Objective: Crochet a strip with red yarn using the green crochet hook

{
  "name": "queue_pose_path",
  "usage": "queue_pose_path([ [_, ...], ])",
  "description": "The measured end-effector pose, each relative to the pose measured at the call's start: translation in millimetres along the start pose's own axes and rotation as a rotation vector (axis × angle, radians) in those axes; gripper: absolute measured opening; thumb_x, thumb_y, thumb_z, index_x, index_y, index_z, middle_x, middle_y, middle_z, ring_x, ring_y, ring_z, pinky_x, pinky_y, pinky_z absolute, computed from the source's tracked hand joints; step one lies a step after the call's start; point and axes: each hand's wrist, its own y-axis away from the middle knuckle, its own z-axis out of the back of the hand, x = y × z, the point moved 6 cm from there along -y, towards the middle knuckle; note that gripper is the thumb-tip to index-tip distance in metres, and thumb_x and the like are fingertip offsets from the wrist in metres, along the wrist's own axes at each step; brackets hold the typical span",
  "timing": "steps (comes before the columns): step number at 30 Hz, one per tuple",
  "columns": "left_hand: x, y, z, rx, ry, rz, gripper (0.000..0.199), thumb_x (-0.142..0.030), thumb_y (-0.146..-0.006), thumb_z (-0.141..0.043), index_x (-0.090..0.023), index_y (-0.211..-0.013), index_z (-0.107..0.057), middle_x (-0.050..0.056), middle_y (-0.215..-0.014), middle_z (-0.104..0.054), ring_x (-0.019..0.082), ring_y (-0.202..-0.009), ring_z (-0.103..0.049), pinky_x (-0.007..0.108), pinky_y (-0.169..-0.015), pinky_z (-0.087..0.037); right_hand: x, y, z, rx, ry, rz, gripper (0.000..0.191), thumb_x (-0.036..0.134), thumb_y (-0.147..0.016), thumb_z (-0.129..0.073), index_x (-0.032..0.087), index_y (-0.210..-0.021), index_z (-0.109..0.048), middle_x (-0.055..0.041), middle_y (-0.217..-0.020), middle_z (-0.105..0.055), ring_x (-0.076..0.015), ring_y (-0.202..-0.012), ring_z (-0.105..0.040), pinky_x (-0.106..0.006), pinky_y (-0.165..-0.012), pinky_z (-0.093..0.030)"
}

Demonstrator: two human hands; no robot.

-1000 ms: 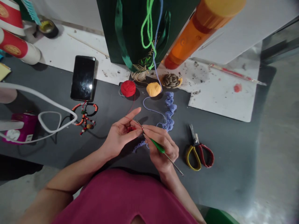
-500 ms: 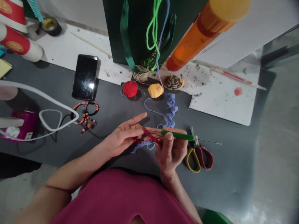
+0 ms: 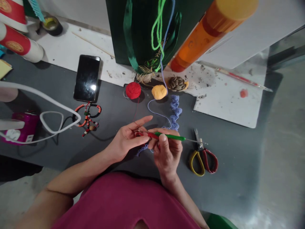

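My right hand (image 3: pixel 168 152) is closed on a green-handled crochet hook (image 3: pixel 175 137), whose thin metal ends stick out to both sides. My left hand (image 3: pixel 127 140) is pinched on a small piece of red crochet work (image 3: pixel 140 134), with the index finger stretched out and red yarn running over it. That strand leads up to a red yarn ball (image 3: pixel 133 90). Beneath the hands lies a strip of blue crochet (image 3: pixel 142 149), partly hidden by the fingers. A curled blue crochet piece (image 3: pixel 175 111) rests just beyond my right hand.
Scissors (image 3: pixel 202 157) with yellow and red handles lie at the right. Behind are a yellow yarn ball (image 3: pixel 159 92), a dark green bag (image 3: pixel 143 38) and an orange bottle (image 3: pixel 202 38). A phone (image 3: pixel 87 78), beaded bracelets (image 3: pixel 88 116) and a white cable (image 3: pixel 47 95) are at the left.
My right hand has moved left with the crochet hook, closer to my left hand. The red piece stretched between the hands has shortened, and the hook's tip is now by the left fingers.
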Motion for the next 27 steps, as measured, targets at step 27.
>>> queue_pose_path([
  [27, 14, -5, 0.4, 0.034, 0.245, 0.148, 0.052, -0.023, -0.071, -0.091, -0.022, -0.122, -0.076, -0.006, -0.059, -0.063, 0.012, -0.069, -0.063, 0.028, -0.075, -0.047, 19, 8, 3, -0.109, 0.274, 0.242, 0.012, 0.022, -0.098, -0.063, 0.027, -0.098, -0.074, 0.0007, -0.086, -0.082, -0.0162, -0.073, -0.08, -0.027, -0.061, -0.064],
])
